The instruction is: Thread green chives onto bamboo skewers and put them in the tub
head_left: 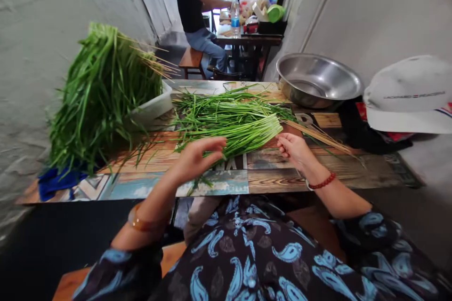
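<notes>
A flat bunch of garlic chives [247, 132] lies across the table in front of me, pale stem ends to the right. My left hand [201, 157] hovers at the near edge of the leafy side, thumb and fingers apart with nothing between them. Close by the pale ends is my right hand [292, 148], its thumb and fingertips pinched together. Whatever is in that pinch is too small to make out. Thin bamboo skewers [323, 138] lie just beyond the right hand, pointing toward the right.
At the left, a tall heap of skewered chives [106, 84] overhangs a white tub [155, 106]. A blue cloth [58, 183] lies under it. Back right stands a steel basin [319, 80], beside a white cap [409, 94]. Another person [197, 9] sits at a farther table.
</notes>
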Demonstrator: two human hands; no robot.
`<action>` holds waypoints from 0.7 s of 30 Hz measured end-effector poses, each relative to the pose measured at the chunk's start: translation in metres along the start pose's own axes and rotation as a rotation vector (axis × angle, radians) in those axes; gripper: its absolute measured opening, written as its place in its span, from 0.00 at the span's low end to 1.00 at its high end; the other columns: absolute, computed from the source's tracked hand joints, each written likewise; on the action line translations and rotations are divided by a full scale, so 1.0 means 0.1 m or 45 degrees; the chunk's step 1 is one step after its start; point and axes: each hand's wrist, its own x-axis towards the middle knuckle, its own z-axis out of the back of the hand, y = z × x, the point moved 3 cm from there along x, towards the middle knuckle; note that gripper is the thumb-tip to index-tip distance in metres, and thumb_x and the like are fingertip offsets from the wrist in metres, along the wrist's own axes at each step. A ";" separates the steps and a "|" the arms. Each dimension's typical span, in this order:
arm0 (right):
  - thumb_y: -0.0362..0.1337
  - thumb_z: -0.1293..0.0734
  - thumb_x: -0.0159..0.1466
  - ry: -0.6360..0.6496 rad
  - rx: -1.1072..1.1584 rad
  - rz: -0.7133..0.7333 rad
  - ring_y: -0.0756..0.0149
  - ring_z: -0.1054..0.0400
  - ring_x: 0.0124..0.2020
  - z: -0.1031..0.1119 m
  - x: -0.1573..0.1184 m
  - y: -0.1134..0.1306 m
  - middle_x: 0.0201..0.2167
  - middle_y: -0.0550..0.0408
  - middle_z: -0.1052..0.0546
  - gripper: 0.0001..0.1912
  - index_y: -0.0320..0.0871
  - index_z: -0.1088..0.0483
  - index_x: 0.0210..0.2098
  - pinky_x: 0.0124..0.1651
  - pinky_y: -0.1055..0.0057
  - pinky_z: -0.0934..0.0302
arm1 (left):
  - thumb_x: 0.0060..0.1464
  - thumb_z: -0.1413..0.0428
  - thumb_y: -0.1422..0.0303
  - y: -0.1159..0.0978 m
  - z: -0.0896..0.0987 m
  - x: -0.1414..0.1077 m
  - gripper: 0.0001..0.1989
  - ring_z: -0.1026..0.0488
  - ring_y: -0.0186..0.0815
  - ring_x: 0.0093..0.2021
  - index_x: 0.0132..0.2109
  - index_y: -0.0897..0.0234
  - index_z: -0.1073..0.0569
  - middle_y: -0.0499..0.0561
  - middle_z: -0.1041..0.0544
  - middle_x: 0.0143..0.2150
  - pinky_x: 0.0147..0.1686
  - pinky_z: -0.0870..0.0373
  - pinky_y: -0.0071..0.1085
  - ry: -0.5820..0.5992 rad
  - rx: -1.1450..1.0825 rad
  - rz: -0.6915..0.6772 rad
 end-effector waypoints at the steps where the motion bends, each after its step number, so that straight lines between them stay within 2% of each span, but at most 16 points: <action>1: 0.46 0.24 0.51 0.008 0.016 -0.001 0.79 0.41 0.17 0.01 -0.01 -0.03 0.21 0.63 0.31 0.19 0.42 0.32 0.32 0.16 0.81 0.53 | 0.60 0.43 0.64 -0.07 -0.17 -0.10 0.18 0.22 0.42 0.53 0.56 0.62 0.24 0.57 0.20 0.54 0.55 0.25 0.41 0.183 0.020 -0.076; 2: 0.47 0.24 0.51 0.014 0.031 -0.003 0.78 0.41 0.18 0.02 -0.01 -0.06 0.22 0.63 0.30 0.19 0.42 0.32 0.33 0.16 0.81 0.52 | 0.61 0.44 0.66 -0.10 -0.31 -0.18 0.18 0.25 0.43 0.57 0.57 0.61 0.25 0.57 0.23 0.58 0.58 0.27 0.41 0.307 0.055 -0.122; 4: 0.47 0.24 0.51 0.023 0.059 -0.012 0.77 0.39 0.19 0.04 -0.03 -0.12 0.22 0.63 0.30 0.20 0.43 0.31 0.34 0.17 0.80 0.50 | 0.61 0.44 0.69 -0.09 -0.48 -0.29 0.18 0.28 0.45 0.62 0.58 0.61 0.25 0.57 0.26 0.62 0.61 0.30 0.43 0.413 0.163 -0.132; 6: 0.48 0.24 0.50 0.033 0.079 -0.024 0.76 0.37 0.20 0.06 -0.04 -0.17 0.23 0.62 0.29 0.20 0.43 0.31 0.35 0.18 0.80 0.49 | 0.61 0.44 0.69 -0.02 -0.50 -0.31 0.17 0.26 0.46 0.59 0.56 0.62 0.23 0.59 0.24 0.59 0.59 0.28 0.44 0.372 0.243 -0.085; 8: 0.48 0.24 0.50 0.049 0.091 -0.033 0.76 0.36 0.21 0.07 -0.05 -0.22 0.23 0.61 0.28 0.21 0.43 0.31 0.36 0.19 0.79 0.47 | 0.62 0.45 0.67 0.02 -0.42 -0.23 0.15 0.22 0.44 0.52 0.53 0.64 0.22 0.59 0.20 0.53 0.53 0.24 0.40 0.263 0.242 -0.022; 10: 0.49 0.25 0.50 0.060 0.094 -0.032 0.75 0.34 0.22 0.08 -0.07 -0.24 0.24 0.61 0.27 0.21 0.42 0.30 0.36 0.20 0.80 0.46 | 0.63 0.46 0.64 0.01 -0.34 -0.06 0.15 0.20 0.41 0.48 0.52 0.64 0.22 0.57 0.18 0.49 0.49 0.23 0.36 0.138 0.205 0.009; 13: 0.48 0.25 0.51 0.065 0.087 -0.016 0.75 0.33 0.23 0.08 -0.10 -0.24 0.25 0.61 0.26 0.20 0.43 0.30 0.36 0.21 0.80 0.44 | 0.62 0.45 0.62 -0.06 -0.37 0.37 0.17 0.24 0.43 0.54 0.54 0.66 0.24 0.59 0.21 0.53 0.58 0.29 0.39 0.002 0.221 -0.057; 16: 0.48 0.26 0.52 0.073 0.060 -0.008 0.74 0.32 0.24 0.06 -0.14 -0.20 0.26 0.60 0.26 0.19 0.43 0.30 0.36 0.22 0.79 0.43 | 0.60 0.44 0.66 -0.08 -0.60 0.85 0.20 0.28 0.46 0.59 0.58 0.67 0.27 0.62 0.25 0.59 0.61 0.33 0.44 -0.026 0.294 -0.099; 18: 0.48 0.27 0.52 0.087 0.018 0.015 0.74 0.32 0.24 0.06 -0.17 -0.16 0.26 0.60 0.26 0.19 0.43 0.30 0.36 0.22 0.79 0.43 | 0.61 0.45 0.68 -0.07 -0.79 1.11 0.21 0.29 0.46 0.60 0.61 0.66 0.29 0.62 0.26 0.61 0.61 0.34 0.44 0.021 0.358 -0.109; 21: 0.48 0.28 0.56 0.138 -0.052 0.093 0.73 0.32 0.25 0.09 -0.18 -0.12 0.27 0.59 0.25 0.17 0.43 0.30 0.37 0.23 0.77 0.43 | 0.64 0.49 0.67 -0.03 -0.97 1.30 0.19 0.25 0.45 0.55 0.59 0.66 0.28 0.61 0.23 0.56 0.56 0.31 0.41 0.114 0.421 -0.042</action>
